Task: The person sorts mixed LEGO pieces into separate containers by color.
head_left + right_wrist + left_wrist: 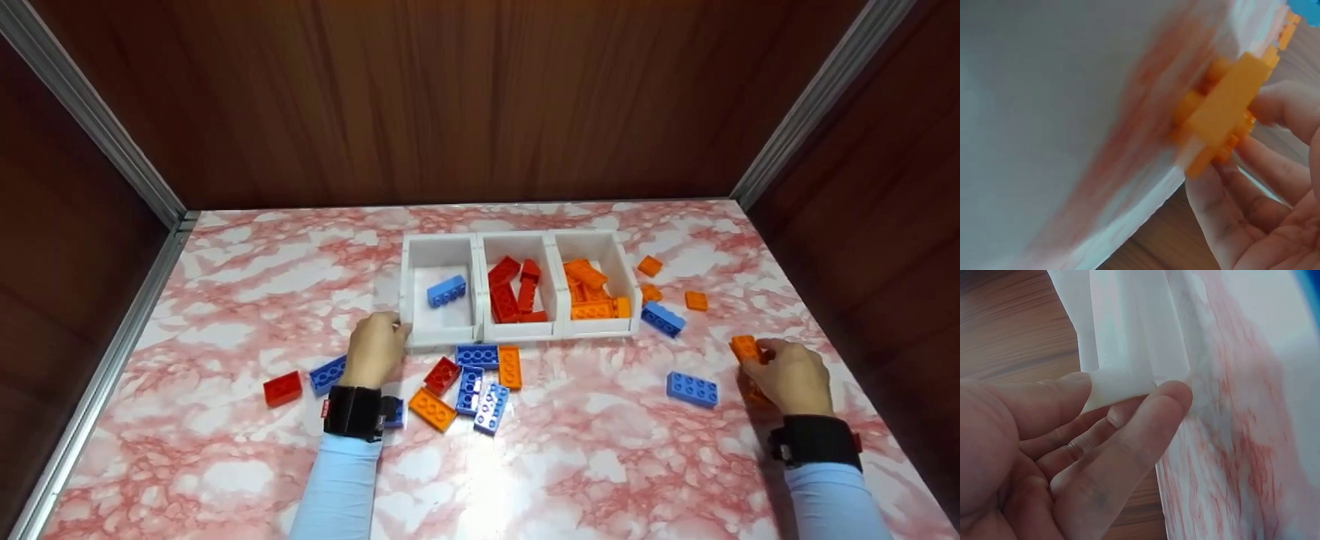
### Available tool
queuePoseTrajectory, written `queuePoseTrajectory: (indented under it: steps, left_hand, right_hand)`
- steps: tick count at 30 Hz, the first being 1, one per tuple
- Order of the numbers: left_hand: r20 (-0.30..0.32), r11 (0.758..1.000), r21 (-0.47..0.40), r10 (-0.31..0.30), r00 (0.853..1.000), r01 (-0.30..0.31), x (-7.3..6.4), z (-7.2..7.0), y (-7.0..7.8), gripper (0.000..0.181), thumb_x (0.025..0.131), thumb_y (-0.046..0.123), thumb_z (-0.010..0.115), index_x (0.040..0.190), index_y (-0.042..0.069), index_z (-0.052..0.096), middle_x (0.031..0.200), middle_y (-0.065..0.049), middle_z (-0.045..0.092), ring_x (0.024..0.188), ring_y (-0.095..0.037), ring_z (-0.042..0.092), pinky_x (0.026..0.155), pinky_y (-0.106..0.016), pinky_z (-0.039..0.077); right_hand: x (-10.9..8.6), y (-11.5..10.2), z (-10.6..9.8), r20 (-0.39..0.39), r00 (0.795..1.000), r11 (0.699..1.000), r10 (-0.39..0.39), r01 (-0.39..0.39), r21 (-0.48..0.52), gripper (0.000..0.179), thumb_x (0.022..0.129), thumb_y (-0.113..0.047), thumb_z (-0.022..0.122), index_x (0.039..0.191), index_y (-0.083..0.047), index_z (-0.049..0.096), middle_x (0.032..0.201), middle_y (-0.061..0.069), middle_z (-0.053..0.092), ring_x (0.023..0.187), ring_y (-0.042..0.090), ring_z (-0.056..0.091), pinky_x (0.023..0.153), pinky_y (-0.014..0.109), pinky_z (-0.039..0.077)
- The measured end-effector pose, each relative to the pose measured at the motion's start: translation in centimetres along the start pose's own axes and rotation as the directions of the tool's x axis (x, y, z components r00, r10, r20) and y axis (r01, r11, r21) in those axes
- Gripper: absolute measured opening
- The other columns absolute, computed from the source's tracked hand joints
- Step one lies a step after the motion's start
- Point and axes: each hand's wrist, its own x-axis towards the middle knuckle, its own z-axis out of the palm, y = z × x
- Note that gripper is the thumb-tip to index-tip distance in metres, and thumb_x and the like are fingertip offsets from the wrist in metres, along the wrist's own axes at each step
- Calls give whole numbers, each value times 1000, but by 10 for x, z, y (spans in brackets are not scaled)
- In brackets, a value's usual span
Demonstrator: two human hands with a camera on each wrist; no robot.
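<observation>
My left hand (375, 349) is at the near left corner of a white three-compartment tray (441, 337). In the left wrist view, thumb and fingers pinch the tray's white corner (1120, 385). My right hand (793, 373) is at the table's right side, holding an orange toy building brick (745, 348) between thumb and fingers. In the right wrist view, that orange brick (1230, 101) looks blurred, with more orange studs beside it. Another orange piece (752, 391) shows under the right hand, partly hidden. The compartments hold a blue brick (447, 291), several red bricks (506, 300) and several orange bricks (592, 309).
Blue, red and orange bricks lie loose before the tray, including a blue one (491, 409) and an orange one (433, 409). A red brick (283, 389) lies left. Two blue bricks (691, 390) and small orange pieces (696, 301) lie right. Wooden walls (465, 105) enclose the table.
</observation>
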Motion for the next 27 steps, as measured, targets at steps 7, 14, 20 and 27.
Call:
queuePoseTrajectory:
  steps: [7, 14, 20, 27]
  left_hand:
    - [2, 1000, 15, 9, 1000, -9, 0, -1, 0, 20, 98, 14, 61, 96, -2, 72, 77, -10, 66, 68, -25, 61, 67, -40, 50]
    - [-6, 1000, 16, 11, 1000, -10, 0, 0, 0, 19, 98, 14, 62, 93, -1, 73, 70, -6, 62, 64, -23, 58, 64, -39, 48]
    - [-25, 999, 33, 31, 999, -30, 0, 0, -1, 20, 98, 14, 62, 86, 1, 71, 69, -6, 63, 66, -25, 59, 66, -40, 48]
    - [-6, 999, 34, 10, 1000, -10, 0, 0, 0, 19, 98, 15, 62, 89, 2, 71, 69, -6, 61, 65, -24, 56, 64, -38, 46]
  right_hand:
    - [-3, -44, -11, -134, 989, 992, -58, 72, 105, 69, 93, -42, 66, 138, 8, 51, 124, 35, 57, 105, 49, 56, 88, 59, 50]
    - [10, -112, -11, -356, 897, 944, -262, 315, 102, 37, 86, -13, 72, 117, 7, 68, 99, 26, 70, 87, 40, 66, 75, 48, 49]
    - [25, -169, 6, -304, 891, 909, -338, 393, 140, 36, 86, -14, 74, 115, 7, 69, 100, 26, 70, 87, 39, 67, 75, 50, 53]
    - [38, -202, 36, -240, 892, 901, -382, 418, 117, 31, 84, -12, 74, 108, 8, 71, 89, 22, 70, 77, 35, 63, 70, 47, 51]
